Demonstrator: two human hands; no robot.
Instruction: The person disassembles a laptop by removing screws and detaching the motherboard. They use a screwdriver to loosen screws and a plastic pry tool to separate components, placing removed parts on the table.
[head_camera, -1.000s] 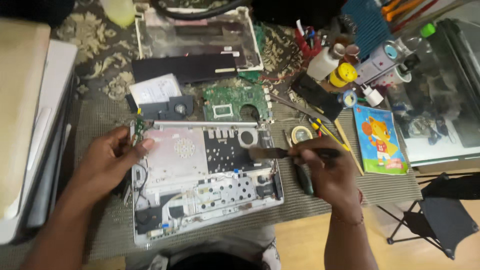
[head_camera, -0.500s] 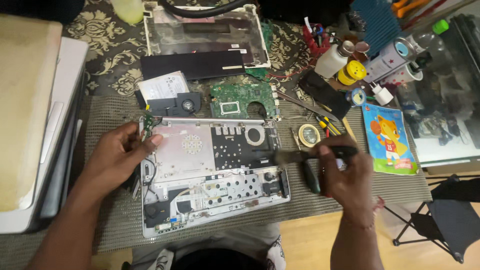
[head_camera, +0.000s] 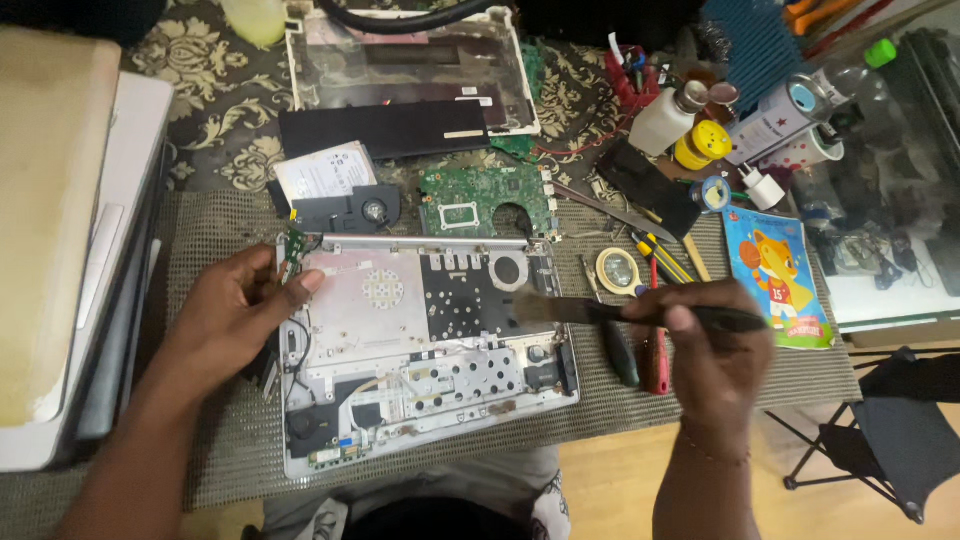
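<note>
A: What does the right hand (head_camera: 715, 345) have hold of?

B: Its grip is closed round the handle of a dark brush (head_camera: 620, 312). The brush lies level, bristles pointing in over the right edge of the opened laptop base (head_camera: 420, 350); the hand itself sits just off that edge. The picture is blurred there, so I cannot tell whether the bristles touch the base.

A: And the left hand (head_camera: 235, 310)?

B: Fingers curled over the left edge of the laptop base, thumb tip pressing near its upper left corner beside a small green board (head_camera: 293, 248). It looks clamped on the edge, though the fingers underneath are hidden.

A: Where is the laptop base lying?

B: On a grey woven mat (head_camera: 210, 420) on the counter, insides up, silver plate and black panel showing.

A: What lies around it?

B: Just beyond its far edge, a green circuit board (head_camera: 485, 198) and, left of that, a black fan (head_camera: 345, 210) with a hard drive (head_camera: 325, 172) behind it. Further beyond, a black battery bar (head_camera: 395, 128) and a white laptop shell (head_camera: 410, 60). Right of the base, under the brush, two screwdrivers (head_camera: 640, 355); a roll of tape (head_camera: 618, 270) near its far right corner. Well right of it, a picture booklet with a cartoon fox (head_camera: 775, 275), and bottles (head_camera: 670, 120) beyond. Far left, stacked closed laptops (head_camera: 60, 220)
</note>
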